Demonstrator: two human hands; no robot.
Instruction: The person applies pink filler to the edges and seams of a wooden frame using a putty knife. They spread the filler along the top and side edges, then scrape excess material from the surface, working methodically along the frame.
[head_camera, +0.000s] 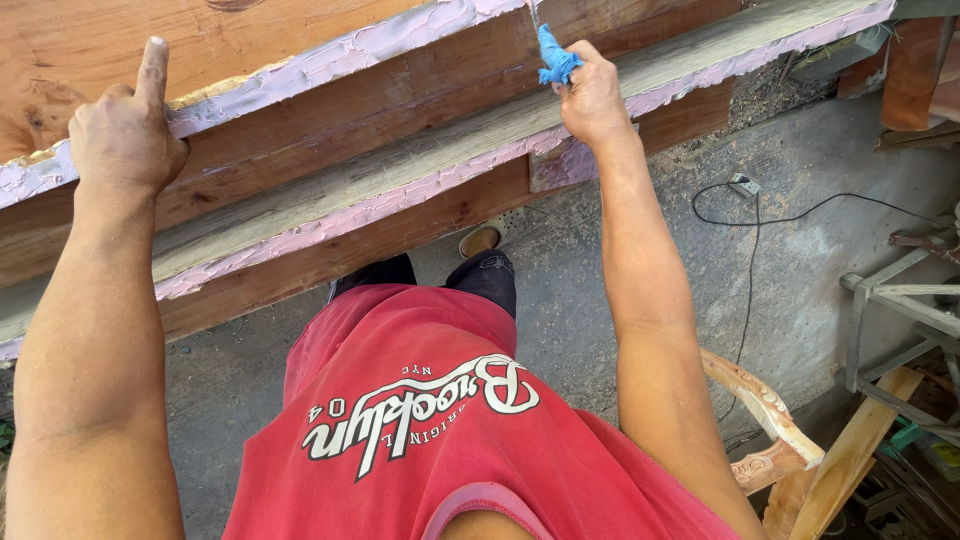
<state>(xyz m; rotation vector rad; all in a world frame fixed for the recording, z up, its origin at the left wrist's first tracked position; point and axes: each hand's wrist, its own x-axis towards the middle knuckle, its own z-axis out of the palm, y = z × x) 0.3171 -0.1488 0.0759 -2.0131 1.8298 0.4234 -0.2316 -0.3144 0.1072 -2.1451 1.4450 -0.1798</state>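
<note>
1. The tool (553, 55) in the right hand (592, 98) has a handle wrapped in bright blue tape or cloth, bunched and frayed, with a thin grey metal stem rising from it toward the top edge of the view.
2. The right hand is clenched around that blue grip, just over the outer edge of the wooden slab (400, 110).
3. The left hand (125, 135) holds nothing; it rests on the slab's edge with one finger stretched out straight and the others curled.
4. The slab is reddish-brown wood in stepped layers, its edges smeared with thick pale pink filler (330, 55).
5. Below lies a grey concrete floor (800, 180) with a black cable (750, 270), a carved wooden piece (770, 430) and a grey metal frame (890, 310) to the right.
6. The tool's long axis runs nearly upright in the view, stem pointing away from the person, across the slab's diagonal run.
</note>
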